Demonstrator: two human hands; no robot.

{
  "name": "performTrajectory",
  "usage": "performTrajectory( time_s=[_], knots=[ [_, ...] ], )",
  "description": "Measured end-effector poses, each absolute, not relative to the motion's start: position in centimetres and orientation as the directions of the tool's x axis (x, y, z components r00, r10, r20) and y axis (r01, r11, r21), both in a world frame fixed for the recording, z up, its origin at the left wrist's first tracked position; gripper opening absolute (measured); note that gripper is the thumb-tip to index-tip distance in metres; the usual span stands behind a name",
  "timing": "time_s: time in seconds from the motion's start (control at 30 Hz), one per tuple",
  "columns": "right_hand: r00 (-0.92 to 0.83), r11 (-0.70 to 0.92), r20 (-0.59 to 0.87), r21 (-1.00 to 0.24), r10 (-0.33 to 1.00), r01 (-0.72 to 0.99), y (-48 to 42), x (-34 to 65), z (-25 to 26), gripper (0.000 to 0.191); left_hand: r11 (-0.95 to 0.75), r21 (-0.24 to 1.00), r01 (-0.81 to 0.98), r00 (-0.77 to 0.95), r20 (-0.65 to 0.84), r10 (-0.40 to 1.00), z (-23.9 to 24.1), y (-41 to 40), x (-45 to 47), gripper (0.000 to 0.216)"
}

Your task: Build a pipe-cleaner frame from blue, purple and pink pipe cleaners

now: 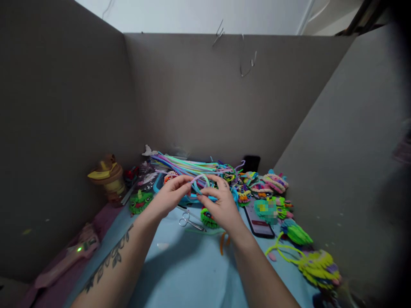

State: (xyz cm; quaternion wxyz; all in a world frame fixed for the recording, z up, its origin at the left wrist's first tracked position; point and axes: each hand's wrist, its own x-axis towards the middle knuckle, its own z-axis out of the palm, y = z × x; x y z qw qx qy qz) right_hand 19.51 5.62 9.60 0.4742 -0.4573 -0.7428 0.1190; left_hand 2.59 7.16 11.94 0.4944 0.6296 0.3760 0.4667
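My left hand [170, 194] and my right hand [221, 203] are raised together above a light blue table [189, 265]. Both pinch the ends of a thin lilac pipe cleaner [199, 177] that arches between the fingertips. Behind the hands lies a bundle of long pastel pipe cleaners [186, 164]. Small steel scissors [189, 221] lie on the table just below my hands, beside a green and red fuzzy piece [208, 218].
Grey partition walls enclose the table on three sides. Several finished fuzzy craft pieces [272, 184] lie at the right, with a phone [260, 224] and a yellow-green piece [319, 265]. A brown and yellow cup [107, 177] stands at the left.
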Motion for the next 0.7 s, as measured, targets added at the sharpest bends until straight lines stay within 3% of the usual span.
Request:
performTrajectory(
  time_s=[0.17, 0.53, 0.7],
  knots=[
    [-0.131, 0.554, 0.598, -0.607, 0.790, 0.570, 5.87, 19.49, 9.20, 0.008, -0.314, 0.941, 0.122, 0.250, 0.278, 0.928, 11.81, 7.34, 2.52, 0.021],
    [-0.181, 0.565, 0.614, -0.516, 0.768, 0.644, 6.00, 19.44, 8.86, 0.014, -0.222, 0.961, 0.166, 0.290, 0.167, 0.942, 12.10, 7.08, 2.11, 0.018],
    [-0.203, 0.571, 0.610, -0.500, 0.766, 0.652, 5.85, 19.51, 9.10, 0.015, -0.255, 0.947, 0.196, 0.293, 0.192, 0.937, 11.71, 7.34, 1.89, 0.016]
  ],
)
